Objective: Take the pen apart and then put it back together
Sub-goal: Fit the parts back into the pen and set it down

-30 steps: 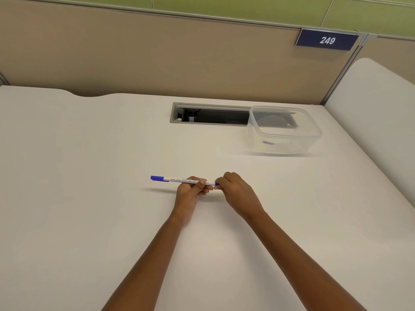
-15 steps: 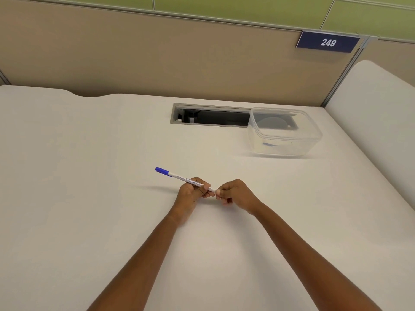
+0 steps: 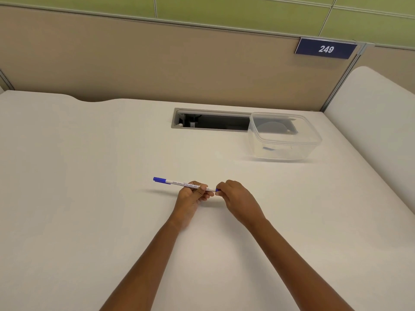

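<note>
A white pen (image 3: 177, 183) with printed text and a blue end piece at its left tip is held nearly level just above the white desk (image 3: 89, 198). My left hand (image 3: 190, 198) grips the barrel near its right part, thumb and fingers wrapped around it. My right hand (image 3: 238, 198) pinches the pen's blue right end between its fingertips; that end is mostly hidden by the fingers. The two hands almost touch.
A clear plastic container (image 3: 284, 135) with a lid stands at the back right, next to a rectangular cable opening (image 3: 211, 121) in the desk. A beige partition with a "249" sign (image 3: 325, 49) rises behind. Another white desk surface (image 3: 381, 122) adjoins on the right.
The pen's left tip rose half a second ago and has come back down to nearly level. Both hands stay on the pen at about the same spot.
</note>
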Demonstrator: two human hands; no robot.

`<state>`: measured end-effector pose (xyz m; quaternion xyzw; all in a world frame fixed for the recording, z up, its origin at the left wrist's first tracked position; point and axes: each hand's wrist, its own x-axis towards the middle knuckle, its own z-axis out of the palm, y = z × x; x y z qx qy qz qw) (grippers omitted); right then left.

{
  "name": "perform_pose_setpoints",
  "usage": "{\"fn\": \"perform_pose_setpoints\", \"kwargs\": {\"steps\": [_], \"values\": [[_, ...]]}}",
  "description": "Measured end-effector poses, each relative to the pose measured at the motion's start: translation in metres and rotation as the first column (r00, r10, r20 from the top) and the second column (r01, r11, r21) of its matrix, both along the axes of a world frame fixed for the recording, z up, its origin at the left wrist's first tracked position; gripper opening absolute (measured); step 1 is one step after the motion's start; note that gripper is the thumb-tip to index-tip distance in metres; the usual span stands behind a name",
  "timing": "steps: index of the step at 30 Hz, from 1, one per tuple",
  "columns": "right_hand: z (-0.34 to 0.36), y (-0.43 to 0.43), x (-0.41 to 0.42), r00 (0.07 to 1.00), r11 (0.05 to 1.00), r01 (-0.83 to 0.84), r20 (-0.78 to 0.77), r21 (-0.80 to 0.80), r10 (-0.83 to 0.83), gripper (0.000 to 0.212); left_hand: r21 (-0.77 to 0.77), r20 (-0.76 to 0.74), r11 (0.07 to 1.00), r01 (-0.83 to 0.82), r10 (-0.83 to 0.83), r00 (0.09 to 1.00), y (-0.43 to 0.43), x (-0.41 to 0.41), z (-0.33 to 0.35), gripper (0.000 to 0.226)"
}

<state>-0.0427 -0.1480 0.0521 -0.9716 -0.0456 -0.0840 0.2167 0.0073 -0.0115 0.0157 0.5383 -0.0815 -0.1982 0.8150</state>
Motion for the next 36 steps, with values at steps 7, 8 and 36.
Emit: {"fn": "perform_pose_setpoints", "kwargs": {"steps": [7,8,36], "values": [[0.006,0.009,0.006,0.974,0.895,0.168,-0.207,0.413,-0.088,0.021,-0.016,-0.032,1.000,-0.005,0.004,0.999,0.001,0.002,0.000,0.019],[0.008,0.009,0.008,0.962,0.852,0.210,-0.257,0.479,-0.093,0.026,-0.019,-0.035,1.000,-0.007,0.007,0.999,0.001,0.002,-0.001,0.019],[0.031,0.027,0.032,0.969,0.946,0.143,-0.234,0.290,-0.075,0.021,0.549,0.054,0.808,0.216,-0.292,0.955,-0.009,0.010,0.015,0.030]]}}
